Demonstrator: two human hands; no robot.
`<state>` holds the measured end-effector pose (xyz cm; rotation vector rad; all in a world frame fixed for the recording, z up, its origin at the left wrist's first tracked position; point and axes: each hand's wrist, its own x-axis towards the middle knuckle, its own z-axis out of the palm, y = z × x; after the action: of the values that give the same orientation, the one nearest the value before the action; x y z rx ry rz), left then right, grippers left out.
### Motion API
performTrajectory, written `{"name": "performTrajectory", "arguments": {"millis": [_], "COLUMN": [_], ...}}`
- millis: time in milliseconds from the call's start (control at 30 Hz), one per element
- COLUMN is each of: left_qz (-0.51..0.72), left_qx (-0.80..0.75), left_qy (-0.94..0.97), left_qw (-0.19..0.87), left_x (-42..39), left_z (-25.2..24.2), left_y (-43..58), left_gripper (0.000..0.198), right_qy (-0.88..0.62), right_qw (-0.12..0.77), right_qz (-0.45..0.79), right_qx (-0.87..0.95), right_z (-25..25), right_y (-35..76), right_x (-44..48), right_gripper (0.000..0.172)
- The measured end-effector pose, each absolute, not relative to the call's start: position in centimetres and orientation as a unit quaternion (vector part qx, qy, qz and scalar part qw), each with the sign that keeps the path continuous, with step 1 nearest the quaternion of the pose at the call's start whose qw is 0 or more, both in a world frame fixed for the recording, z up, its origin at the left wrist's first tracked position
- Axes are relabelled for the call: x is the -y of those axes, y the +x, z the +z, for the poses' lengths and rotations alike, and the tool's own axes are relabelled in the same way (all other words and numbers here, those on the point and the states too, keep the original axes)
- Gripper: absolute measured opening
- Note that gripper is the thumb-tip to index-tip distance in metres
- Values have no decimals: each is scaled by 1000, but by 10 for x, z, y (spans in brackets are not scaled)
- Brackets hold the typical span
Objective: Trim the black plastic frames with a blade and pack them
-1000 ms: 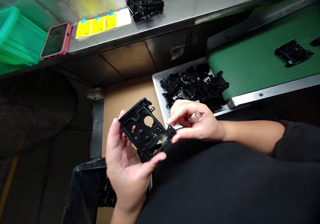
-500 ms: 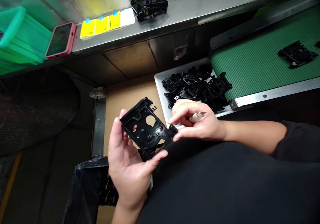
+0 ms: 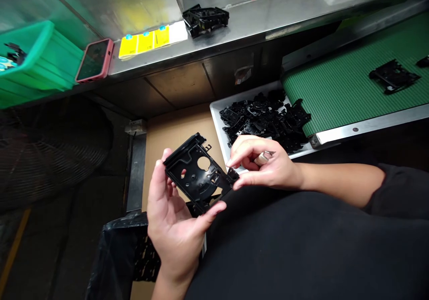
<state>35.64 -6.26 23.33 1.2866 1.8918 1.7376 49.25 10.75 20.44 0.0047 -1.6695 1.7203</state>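
Note:
A flat black plastic frame with a round hole and several small cut-outs lies tilted in my left hand. The fingers wrap its far left edge and the thumb presses near its lower corner. My right hand pinches the frame's right corner between thumb and forefinger. Tucked in that same hand is a small pointed metal blade with a pale wrapped grip, its tip pointing right. Just behind the right hand stands a white tray heaped with black plastic parts.
A green conveyor belt on the right carries a black part. On the steel ledge are a black assembly, yellow labels, a phone and a green bin. A fan stands left, a black-lined box below.
The camera view has shifted slightly, so the ledge and its things sit lower and further right. Both hands keep their hold on the frame. The belt's black part appears slightly further left.

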Motion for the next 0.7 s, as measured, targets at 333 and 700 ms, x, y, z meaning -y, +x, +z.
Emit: {"name": "performTrajectory", "arguments": {"millis": [333, 700], "left_qz": [597, 564], "left_qx": [-663, -694], "left_qy": [435, 444], "left_qw": [120, 60], "left_x": [94, 159], "left_z": [237, 248], "left_y": [340, 301], "left_gripper": [108, 114], "right_qy": [12, 1], "right_qw": [341, 328], "right_qz": [678, 679], "right_qx": [651, 657], "right_z": [208, 223], "right_y": [477, 442], "right_x": [-80, -22], "right_gripper": [34, 32]}}
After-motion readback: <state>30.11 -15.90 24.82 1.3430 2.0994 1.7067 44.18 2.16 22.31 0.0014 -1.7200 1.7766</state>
